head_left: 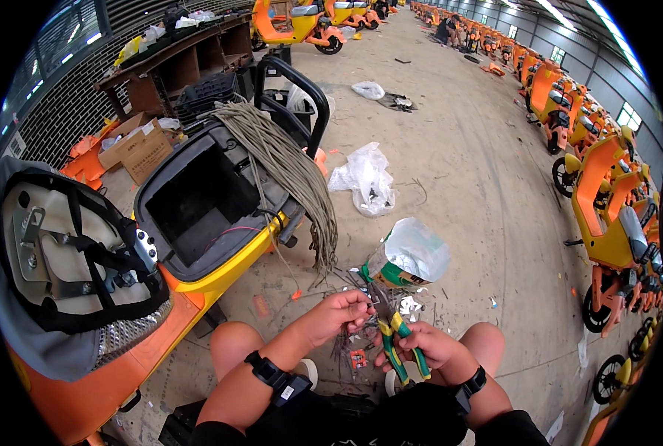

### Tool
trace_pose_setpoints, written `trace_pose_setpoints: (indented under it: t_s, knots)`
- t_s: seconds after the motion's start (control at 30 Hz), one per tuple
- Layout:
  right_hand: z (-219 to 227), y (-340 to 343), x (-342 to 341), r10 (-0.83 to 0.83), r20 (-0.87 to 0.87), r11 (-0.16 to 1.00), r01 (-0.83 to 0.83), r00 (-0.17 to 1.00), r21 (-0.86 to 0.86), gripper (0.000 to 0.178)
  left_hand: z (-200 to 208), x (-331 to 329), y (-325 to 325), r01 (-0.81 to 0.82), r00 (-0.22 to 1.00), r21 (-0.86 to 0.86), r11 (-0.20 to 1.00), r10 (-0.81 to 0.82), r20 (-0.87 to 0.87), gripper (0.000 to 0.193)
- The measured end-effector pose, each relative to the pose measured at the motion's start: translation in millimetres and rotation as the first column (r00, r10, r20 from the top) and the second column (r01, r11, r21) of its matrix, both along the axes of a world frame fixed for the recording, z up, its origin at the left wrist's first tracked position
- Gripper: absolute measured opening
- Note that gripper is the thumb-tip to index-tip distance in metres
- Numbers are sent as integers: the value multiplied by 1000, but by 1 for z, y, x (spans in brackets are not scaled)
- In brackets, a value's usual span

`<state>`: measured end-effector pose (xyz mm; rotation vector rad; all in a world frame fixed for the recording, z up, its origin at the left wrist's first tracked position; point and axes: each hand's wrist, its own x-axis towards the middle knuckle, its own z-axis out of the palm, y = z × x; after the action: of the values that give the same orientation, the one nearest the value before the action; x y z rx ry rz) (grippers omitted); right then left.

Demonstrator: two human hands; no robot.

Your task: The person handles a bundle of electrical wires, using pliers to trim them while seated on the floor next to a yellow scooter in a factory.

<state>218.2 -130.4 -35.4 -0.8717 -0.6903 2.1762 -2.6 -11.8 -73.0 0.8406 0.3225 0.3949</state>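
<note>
We are gripping pliers with green and yellow handles in our right hand, its fingers wrapping around the handles, which are standing partly apart. The pliers are pointing up and away from us between our knees, above the littered floor. Our left hand is curling beside the tool's tip, thumb and fingertips pressing together; anything between them is too small for us to tell. On the left wrist a black strapped device is carrying a white label. Dark print is showing on a cardboard box at the far left, and a small red packet is lying below the pliers, its printing too small for us to read. Beyond the hands, a white and green bag is resting among dark scraps, and a clear plastic bag is lying farther off. To our left, an orange and yellow scooter is standing with its seat tipped up and a rope bundle draping over its open compartment. Behind it, a cluttered dark surface is standing along a brick wall, while rows of scooters are lining the hall's right side.
</note>
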Motion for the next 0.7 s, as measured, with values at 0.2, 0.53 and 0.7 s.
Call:
trace_pose_setpoints:
  t_s: [0.2,0.53,0.7]
  knots:
    - [2,-4,2,26,-113,1000,-25,993,8,46,3,-1,-2,80,981,-24,997,-74,181,22]
    - [13,-6,-1,66,-274,995,-44,960,86,51,5,-6,-5,80,978,-12,997,-76,196,23]
    - [-34,-5,19,-80,-49,986,87,996,144,19,-2,7,5,-78,993,-18,997,79,84,19]
